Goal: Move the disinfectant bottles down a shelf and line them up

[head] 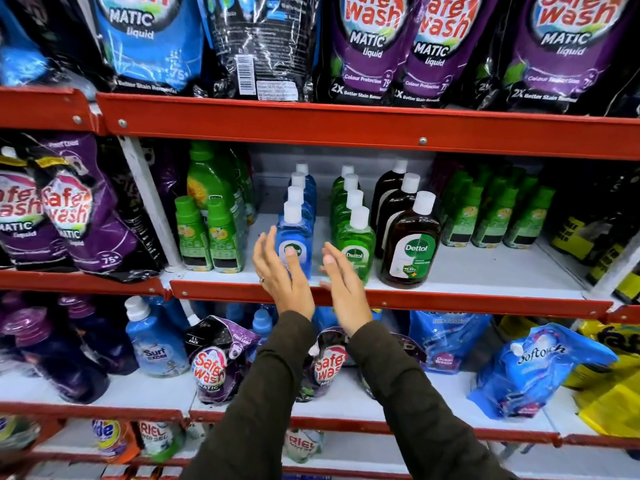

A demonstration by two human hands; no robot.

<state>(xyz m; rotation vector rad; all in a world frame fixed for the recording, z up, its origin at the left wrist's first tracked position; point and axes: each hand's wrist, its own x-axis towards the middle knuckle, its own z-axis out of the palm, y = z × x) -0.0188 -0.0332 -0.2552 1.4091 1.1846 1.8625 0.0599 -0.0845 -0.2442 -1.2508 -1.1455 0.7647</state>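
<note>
Both hands are raised at the centre of the frame, fingers spread apart and holding nothing. The left hand [282, 271] overlaps the front blue plastic disinfectant bottle [294, 242]; whether it touches is unclear. The right hand [341, 287] hovers before the green disinfectant bottle [356, 244]. Blue, green and brown bottles [410, 245] stand in three rows on the white middle shelf [485, 271]

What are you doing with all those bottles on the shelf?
A person is tidying disinfectant bottles on the middle shelf. The bottles stand in three rows, blue, green and brown. Both hands are open, the left hand and right hand either side of the front blue bottle, holding nothing.
</note>
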